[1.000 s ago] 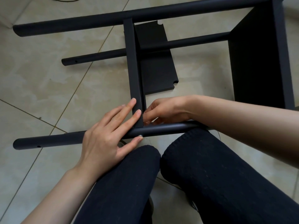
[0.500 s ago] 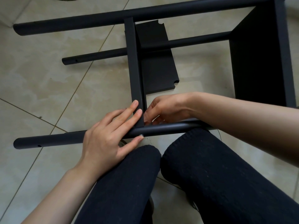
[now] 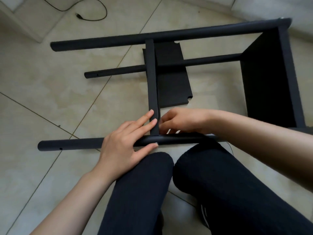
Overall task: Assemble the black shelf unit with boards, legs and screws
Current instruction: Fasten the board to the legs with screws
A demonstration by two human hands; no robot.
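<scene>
— Two hands at the joint: what is each doing?
— Left hand point(image 3: 123, 145) lies flat, fingers straight, pressing the near leg point(image 3: 81, 145) and the middle board point(image 3: 152, 85). Right hand point(image 3: 183, 121) has curled fingers just at 3 o'clock of that board's end; whether it grasps anything, I cannot tell.
— And the shelf unit point(image 3: 269, 78)?
— On its side on the tiled floor point(image 3: 50, 92), at 12 o'clock of the knees point(image 3: 152, 167).

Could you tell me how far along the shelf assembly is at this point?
Done: the end board sits between the legs at the right. In hand: the left hand presses the middle board against the near leg, by a silver screw head; the right hand works behind that joint. Left: a loose board lies on the floor.
</scene>
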